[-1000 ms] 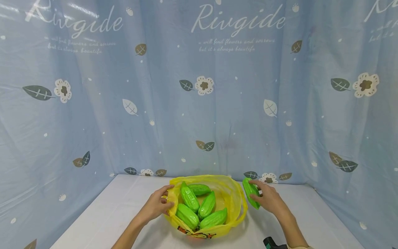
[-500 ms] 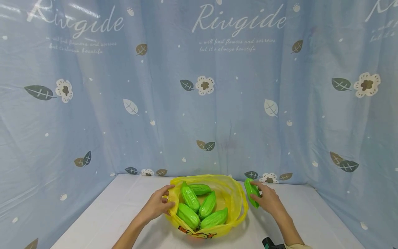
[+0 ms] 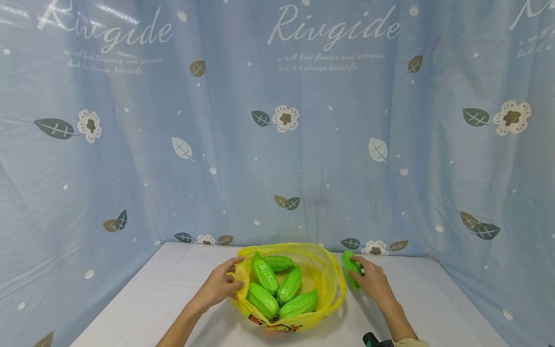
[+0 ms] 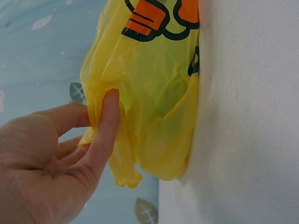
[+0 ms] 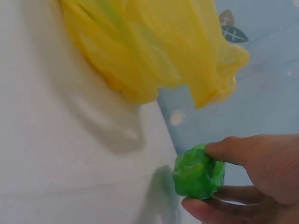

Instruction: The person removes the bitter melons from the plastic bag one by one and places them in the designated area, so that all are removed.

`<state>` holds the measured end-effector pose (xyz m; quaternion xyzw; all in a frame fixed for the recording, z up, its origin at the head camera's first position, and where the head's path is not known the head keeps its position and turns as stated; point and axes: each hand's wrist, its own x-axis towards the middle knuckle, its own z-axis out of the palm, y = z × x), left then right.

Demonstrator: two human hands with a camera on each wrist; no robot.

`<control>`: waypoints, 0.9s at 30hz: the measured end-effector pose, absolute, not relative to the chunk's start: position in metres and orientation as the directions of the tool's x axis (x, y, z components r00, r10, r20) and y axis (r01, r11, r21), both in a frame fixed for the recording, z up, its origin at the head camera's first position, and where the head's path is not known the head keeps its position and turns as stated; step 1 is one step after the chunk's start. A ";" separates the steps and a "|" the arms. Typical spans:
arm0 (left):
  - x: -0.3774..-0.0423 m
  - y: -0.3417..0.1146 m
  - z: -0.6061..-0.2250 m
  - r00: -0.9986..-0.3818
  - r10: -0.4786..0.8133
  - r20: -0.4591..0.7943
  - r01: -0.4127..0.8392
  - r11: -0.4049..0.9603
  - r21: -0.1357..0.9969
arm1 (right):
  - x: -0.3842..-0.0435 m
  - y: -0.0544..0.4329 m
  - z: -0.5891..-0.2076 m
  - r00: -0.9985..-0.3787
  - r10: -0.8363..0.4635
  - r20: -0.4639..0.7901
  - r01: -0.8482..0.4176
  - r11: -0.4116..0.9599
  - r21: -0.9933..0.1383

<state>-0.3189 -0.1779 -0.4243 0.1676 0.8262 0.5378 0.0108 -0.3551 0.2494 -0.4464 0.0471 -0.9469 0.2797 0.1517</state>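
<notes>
A yellow plastic bag (image 3: 331, 289) sits open on the white table. Inside lie several bright green bitter melons (image 3: 299, 304), glossy and ridged. My left hand (image 3: 220, 282) pinches the bag's left edge; the left wrist view shows the yellow film (image 4: 154, 93) bunched between thumb and fingers. To the right of the bag, my right hand (image 3: 374, 280) holds another bitter melon (image 3: 350, 270) between thumb and fingertips. The right wrist view shows this bitter melon (image 5: 196, 173) end-on, close over the table, with a gap between it and the bag (image 5: 154, 42).
The white table (image 3: 173, 279) ends at a blue curtain (image 3: 277, 159) with leaf and flower prints, which hangs at the back and both sides. A dark device (image 3: 376, 340) sits by the right wrist at the lower edge of the head view.
My right hand with the bitter melon has shifted slightly to the right and lower, away from the bag. The left hand and the bag stay as they were.
</notes>
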 end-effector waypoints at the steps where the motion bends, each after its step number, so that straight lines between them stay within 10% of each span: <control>1: -0.319 -0.178 -0.424 -0.944 0.288 0.161 0.264 0.365 0.893 | -0.356 0.250 -0.447 -0.949 -0.001 0.315 -0.171 0.841 -0.514; 27: -0.318 -0.179 -0.421 -0.943 0.293 0.158 0.265 0.371 0.890 | -0.370 0.248 -0.458 -0.958 0.023 0.286 -0.132 0.849 -0.511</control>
